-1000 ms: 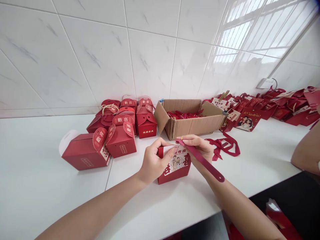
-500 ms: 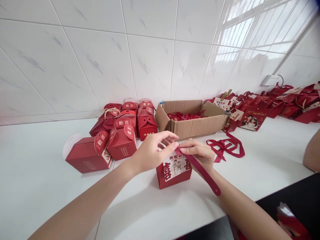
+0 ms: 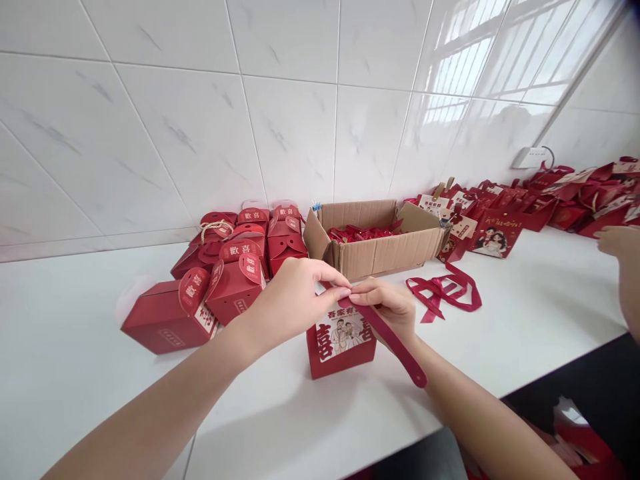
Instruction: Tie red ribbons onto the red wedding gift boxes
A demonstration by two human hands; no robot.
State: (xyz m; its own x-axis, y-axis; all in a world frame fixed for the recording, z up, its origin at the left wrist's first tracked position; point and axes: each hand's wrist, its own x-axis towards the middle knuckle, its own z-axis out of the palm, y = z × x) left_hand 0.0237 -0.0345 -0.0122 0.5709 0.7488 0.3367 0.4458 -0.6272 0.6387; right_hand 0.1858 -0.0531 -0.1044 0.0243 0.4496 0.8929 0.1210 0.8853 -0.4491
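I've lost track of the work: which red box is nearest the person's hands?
The red box with a couple pictured on it, where the left hand and right hand meet. The other red boxes stand farther off to the left or right.

Everything here is shot from one head-worn camera, pointed forward and kinda down across the smooth white tabletop (image 3: 270,417). The wearer's two bare forearms (image 3: 165,413) are looked down on from behind, cut off by the bottom edge. The small red cardboard box with a printed couple (image 3: 345,337) is framed close up, just below center. Farther back, the open brown cardboard carton (image 3: 393,258) is seen partly from above, and the glossy white tiled wall (image 3: 290,147) is faced pretty much head-on.
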